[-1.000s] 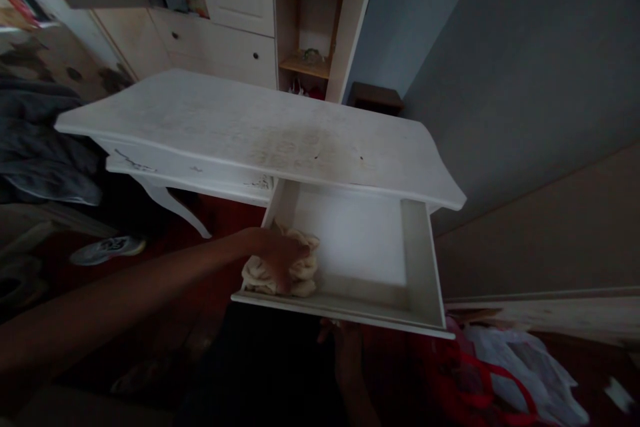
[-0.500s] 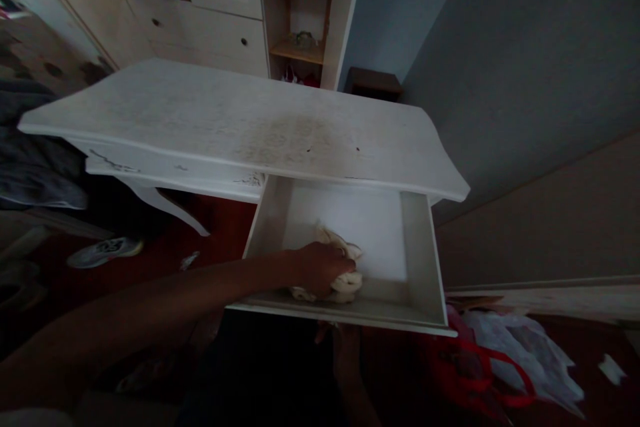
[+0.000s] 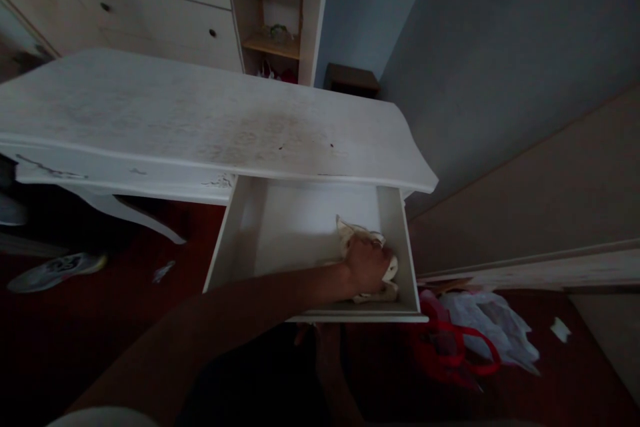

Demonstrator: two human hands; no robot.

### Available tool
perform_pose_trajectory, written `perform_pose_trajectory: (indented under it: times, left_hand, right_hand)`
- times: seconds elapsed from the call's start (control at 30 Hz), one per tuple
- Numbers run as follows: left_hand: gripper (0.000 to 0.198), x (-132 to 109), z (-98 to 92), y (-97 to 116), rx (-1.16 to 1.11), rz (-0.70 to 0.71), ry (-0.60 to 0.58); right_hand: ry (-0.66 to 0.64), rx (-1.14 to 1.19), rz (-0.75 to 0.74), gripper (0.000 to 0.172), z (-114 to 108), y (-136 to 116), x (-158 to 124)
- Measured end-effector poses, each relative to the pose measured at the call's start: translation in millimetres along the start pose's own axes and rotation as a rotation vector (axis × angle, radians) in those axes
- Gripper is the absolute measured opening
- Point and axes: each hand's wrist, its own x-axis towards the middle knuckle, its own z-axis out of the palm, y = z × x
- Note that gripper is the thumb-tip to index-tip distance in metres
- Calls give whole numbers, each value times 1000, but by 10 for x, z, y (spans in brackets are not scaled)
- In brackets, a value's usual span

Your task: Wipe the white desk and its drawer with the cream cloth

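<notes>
My left hand (image 3: 369, 263) reaches into a pulled-out white drawer (image 3: 414, 267) and presses a crumpled cream cloth (image 3: 345, 230) against its bottom, near the right front corner. The fingers are closed on the cloth, and parts of it stick out around them. Below the drawer's front panel is my right hand (image 3: 323, 337), dim and partly hidden by that panel. Its fingers are bent up against the front of the drawer. The drawer belongs to a white table (image 3: 200, 93) with dark smudges on its top.
A red bag (image 3: 450, 347) and a white plastic bag (image 3: 495, 330) lie on the red floor to the right. A shoe (image 3: 57, 271) lies at the left, near a curved table leg (image 3: 135, 213). Behind the table stands a white cabinet (image 3: 165, 20); a grey wall (image 3: 500, 80) rises at the right.
My left hand has slid the cloth to the right across the drawer bottom, into the right front area. The view has shifted right. My right hand stays at the drawer front.
</notes>
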Motion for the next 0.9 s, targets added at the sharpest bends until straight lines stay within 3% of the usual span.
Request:
perform_pose_trajectory:
  times: [0.13,0.27,0.57,0.77,0.9]
  left_hand:
    - [46,42,47,61,25,-44,56]
    - [43,57,34,-17,42,-65,98]
    - [47,318,-209,-649,114,-296,299]
    - [41,380,-173,-802,-69,-353,468]
    - [42,501,-48,-743,-461,-414,618]
  right_hand:
    - [21,-12,-12,55,11,-80,-4]
    - [28,23,-25,56,32,-182,-17]
    - [30,23,15,51,18,-111,2]
    - [-7,-33,39,34,-9,-54,9]
    - [-13,-76,60,33,10,-85,8]
